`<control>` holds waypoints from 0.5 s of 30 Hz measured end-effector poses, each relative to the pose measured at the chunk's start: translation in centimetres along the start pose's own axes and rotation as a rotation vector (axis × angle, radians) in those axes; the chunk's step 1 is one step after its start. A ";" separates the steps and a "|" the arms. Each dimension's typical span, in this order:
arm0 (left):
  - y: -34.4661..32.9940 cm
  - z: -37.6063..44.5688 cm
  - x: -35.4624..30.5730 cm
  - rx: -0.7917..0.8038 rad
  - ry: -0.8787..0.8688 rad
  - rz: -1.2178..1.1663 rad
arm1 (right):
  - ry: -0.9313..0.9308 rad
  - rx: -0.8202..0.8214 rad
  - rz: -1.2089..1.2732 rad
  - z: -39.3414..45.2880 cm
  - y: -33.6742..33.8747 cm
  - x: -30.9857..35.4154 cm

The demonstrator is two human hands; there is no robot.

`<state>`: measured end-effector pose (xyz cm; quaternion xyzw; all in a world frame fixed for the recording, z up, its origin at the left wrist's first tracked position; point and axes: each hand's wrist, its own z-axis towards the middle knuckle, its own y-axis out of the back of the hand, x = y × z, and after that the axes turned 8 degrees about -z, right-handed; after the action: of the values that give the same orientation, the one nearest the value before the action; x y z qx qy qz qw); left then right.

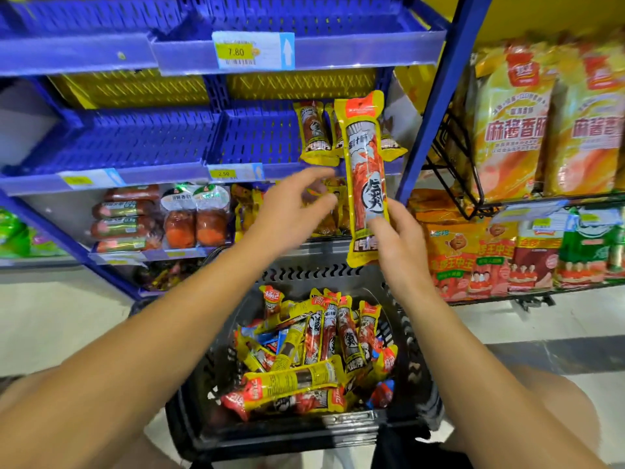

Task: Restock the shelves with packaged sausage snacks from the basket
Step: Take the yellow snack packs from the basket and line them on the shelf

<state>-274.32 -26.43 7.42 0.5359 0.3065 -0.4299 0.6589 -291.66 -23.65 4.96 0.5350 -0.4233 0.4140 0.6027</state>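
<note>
1. The right hand (395, 231) sits right of centre, its fingers (378, 228) curled round the lower part of a sausage pack (365, 177), gripping it upright (yellow-edged, red top).
2. The left hand (291, 208) is at centre, just left of that pack, fingers loosely spread and holding nothing.
3. A blue shelf (257, 140) in the upper middle carries a few shelved packs (314, 133) leaning at its right end, behind the held one.
4. The black basket (416, 367) at lower centre holds a heap of loose sausage packs (304, 360).
5. A price tag (236, 50) reading 7.80 sits at top centre.
</note>
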 end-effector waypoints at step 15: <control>4.0 -3.6 1.3 -0.163 0.271 -0.538 | 0.212 0.193 -0.315 1.6 -4.5 1.9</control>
<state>-269.98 -23.03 7.23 0.4335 0.5559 -0.4873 0.5153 -286.97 -25.57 5.54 0.6034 -0.2272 0.4073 0.6469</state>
